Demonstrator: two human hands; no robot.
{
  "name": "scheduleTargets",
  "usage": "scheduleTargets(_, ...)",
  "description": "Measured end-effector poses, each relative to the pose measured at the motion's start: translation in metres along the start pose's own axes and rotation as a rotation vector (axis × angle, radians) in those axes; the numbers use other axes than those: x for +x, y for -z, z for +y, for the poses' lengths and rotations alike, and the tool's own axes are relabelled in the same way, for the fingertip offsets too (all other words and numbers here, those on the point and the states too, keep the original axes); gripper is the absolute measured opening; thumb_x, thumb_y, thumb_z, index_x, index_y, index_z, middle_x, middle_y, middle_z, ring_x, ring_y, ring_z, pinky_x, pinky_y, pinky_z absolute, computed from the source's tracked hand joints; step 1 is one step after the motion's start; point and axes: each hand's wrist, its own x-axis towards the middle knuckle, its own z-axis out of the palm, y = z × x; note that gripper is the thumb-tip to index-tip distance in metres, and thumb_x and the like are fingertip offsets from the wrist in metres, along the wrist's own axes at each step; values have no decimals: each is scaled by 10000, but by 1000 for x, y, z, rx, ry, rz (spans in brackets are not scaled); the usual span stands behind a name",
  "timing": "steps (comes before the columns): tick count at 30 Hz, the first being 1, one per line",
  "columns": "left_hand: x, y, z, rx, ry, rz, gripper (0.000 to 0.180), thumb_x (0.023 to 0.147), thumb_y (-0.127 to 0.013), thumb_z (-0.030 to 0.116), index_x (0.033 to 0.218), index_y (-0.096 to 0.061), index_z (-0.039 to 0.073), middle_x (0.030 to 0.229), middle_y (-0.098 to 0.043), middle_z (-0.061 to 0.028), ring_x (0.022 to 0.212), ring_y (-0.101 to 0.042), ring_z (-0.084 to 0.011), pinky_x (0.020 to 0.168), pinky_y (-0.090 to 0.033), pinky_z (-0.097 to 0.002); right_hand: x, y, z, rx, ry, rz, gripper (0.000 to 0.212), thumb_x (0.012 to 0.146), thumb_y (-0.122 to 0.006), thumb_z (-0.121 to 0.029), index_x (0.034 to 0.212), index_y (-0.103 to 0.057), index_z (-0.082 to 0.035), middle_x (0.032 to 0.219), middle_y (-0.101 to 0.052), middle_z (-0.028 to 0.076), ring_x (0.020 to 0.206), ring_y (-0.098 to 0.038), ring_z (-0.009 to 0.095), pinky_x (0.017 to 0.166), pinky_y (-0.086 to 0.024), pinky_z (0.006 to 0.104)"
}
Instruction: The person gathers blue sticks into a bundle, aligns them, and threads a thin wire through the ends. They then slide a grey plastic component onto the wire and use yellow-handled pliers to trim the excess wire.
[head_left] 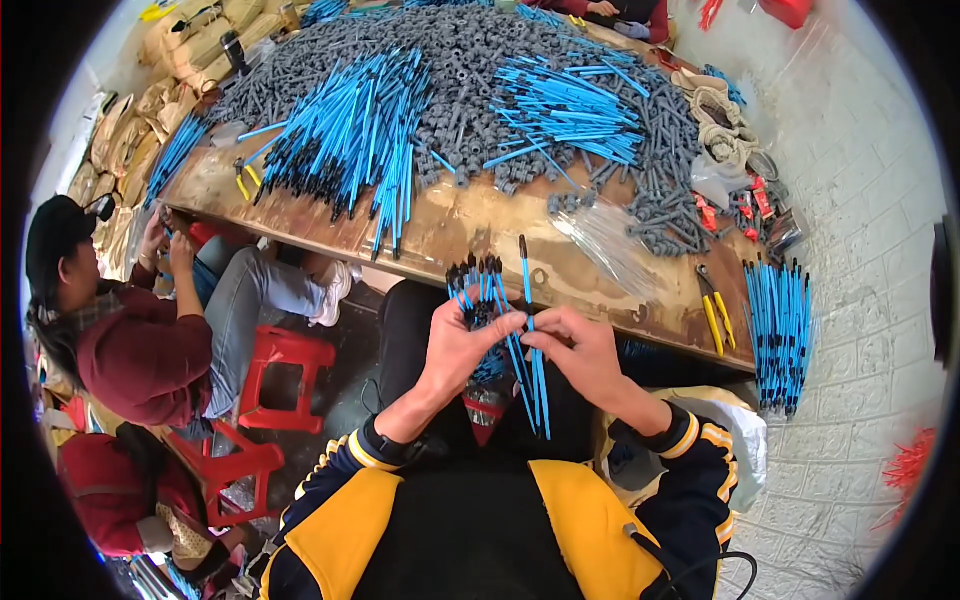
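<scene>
My left hand (462, 345) is closed round several thin blue rods with black ends (488, 283), which stick up past the fingers. Close beside it, my right hand (580, 358) pinches a blue rod (525, 268) that stands upright, its black tip above the fingertips. The thumbs of both hands nearly meet at this rod. More blue lengths hang below the fingers, over my lap; which of them belong to which hand I cannot tell. Both hands are just in front of the near edge of the wooden table (450, 225).
A large heap of grey plastic parts (460, 110) covers the table, with piles of blue rods (345, 140) on it. Yellow-handled pliers (718, 320) lie at the right, near a standing bundle of blue rods (778, 340). Clear thin strips (610, 245) lie between. A person (140, 330) sits left by red stools (285, 375).
</scene>
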Motion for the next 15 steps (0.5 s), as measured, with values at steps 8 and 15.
scheduleTargets(8, -19, 26, 22, -444, 496, -207, 172, 920, -669, 39, 1084, -619, 24, 858, -706, -99, 790, -697, -198, 772, -565, -309, 44, 36, -3, -385, 190, -197, 233, 1001, -567, -245, 1056, -662, -40, 854, -706, 55, 700, -655, 115, 667, -525, 292)
scheduleTargets(15, 32, 26, 8, -245, 409, -238, 188, 941, -650, 68, 1118, -605, 26, 914, -714, -119, 861, -705, -212, 817, -561, -327, 144, 77, 11, -107, -71, -82, 244, 1026, -518, -181, 1108, -650, 7, 878, -687, 67, 721, -651, 125, 647, -522, 251)
